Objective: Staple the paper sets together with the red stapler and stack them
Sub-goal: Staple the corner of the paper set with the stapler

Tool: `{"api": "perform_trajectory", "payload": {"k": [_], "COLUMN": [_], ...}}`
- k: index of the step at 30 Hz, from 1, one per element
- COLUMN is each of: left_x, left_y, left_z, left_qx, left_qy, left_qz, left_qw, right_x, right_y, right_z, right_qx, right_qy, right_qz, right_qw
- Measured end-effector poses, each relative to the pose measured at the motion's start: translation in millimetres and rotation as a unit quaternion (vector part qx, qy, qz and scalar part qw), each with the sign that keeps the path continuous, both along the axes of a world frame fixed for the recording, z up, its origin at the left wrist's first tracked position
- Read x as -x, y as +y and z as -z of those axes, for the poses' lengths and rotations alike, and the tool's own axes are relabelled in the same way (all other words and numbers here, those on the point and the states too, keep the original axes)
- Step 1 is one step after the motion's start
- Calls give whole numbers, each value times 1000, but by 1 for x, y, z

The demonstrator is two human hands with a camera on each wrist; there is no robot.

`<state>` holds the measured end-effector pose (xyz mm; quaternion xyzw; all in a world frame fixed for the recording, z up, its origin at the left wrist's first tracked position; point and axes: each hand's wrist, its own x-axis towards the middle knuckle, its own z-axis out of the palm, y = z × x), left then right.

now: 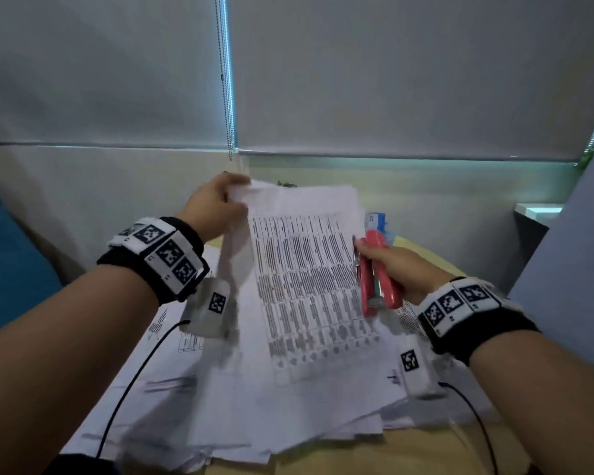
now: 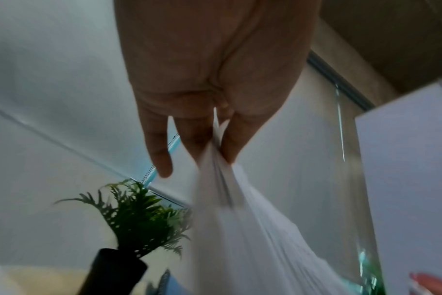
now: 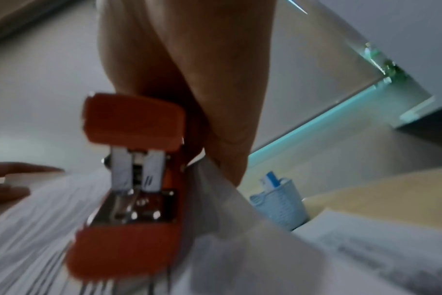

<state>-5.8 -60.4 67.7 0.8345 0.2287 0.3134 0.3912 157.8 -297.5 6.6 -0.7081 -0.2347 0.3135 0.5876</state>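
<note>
Forearms nearest | left hand (image 1: 216, 204) pinches paper set (image 1: 306, 269) top corner | right hand (image 1: 396, 265) grips red stapler (image 1: 378, 272) at set's edge | risk: sheets fan out below the pinch, staple misses some

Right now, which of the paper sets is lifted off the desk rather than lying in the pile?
The printed white paper set pinched at its top corner by the left hand; the right hand holds the red stapler at its edge. The other sheets lie loose on the desk.
</note>
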Motion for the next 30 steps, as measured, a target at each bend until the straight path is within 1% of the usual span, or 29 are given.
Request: {"api": "perform_trajectory", "payload": {"k": [1, 2, 3, 4, 6, 8, 9, 11, 12, 14, 17, 18, 20, 22, 24, 26, 28, 30], "left_x": [-1, -3, -5, -7, -13, -16, -18, -18, -18, -18, -15, -14, -13, -12, -13, -14, -14, -15], "left_y": [-2, -6, -7, -8, -9, -10, -11, -11, -11, -9, -7, -8, -11, -16, -21, -22, -20, -16], "left_z": [7, 15, 25, 36, 60, 82, 91, 103, 108, 117, 121, 120, 119, 117, 115, 114, 115, 120], "left_qx": [-49, -90, -115, -121, -98, -77, -84, -121, -144, -193, -249, -275, -311, -317, -343, -348, -335, -322], "left_qy": [78, 148, 201, 240, 296, 339, 356, 390, 407, 428, 409, 410, 439, 478, 498, 490, 488, 501], "left_qz": [0, 3, 7, 11, 21, 38, 47, 57, 60, 68, 83, 91, 119, 149, 181, 199, 217, 230], "left_qw": [996, 985, 973, 963, 950, 937, 930, 911, 900, 881, 874, 865, 835, 805, 776, 774, 776, 770], "right_x": [-3, -4, -4, -4, -5, -7, -7, 0, 5, 13, 22, 27, 33, 36, 39, 41, 42, 43], "right_y": [-4, -7, -10, -11, -11, -6, -1, 10, 16, 30, 50, 55, 65, 77, 90, 99, 103, 102], "right_z": [-1, -1, 0, 2, 9, 20, 26, 36, 40, 51, 64, 62, 60, 56, 53, 53, 55, 59], "right_qx": [20, 40, 67, 111, 226, 312, 349, 422, 445, 462, 448, 447, 439, 429, 422, 421, 418, 424], "right_qy": [-7, -25, -50, -87, -158, -187, -205, -248, -264, -282, -292, -293, -303, -326, -344, -356, -354, -348], "right_qz": [-5, -8, -12, -14, -23, -49, -74, -135, -154, -192, -215, -213, -207, -196, -195, -188, -176, -183], "right_qw": [1000, 999, 996, 990, 961, 930, 911, 862, 842, 819, 817, 818, 820, 819, 816, 813, 818, 816]}}
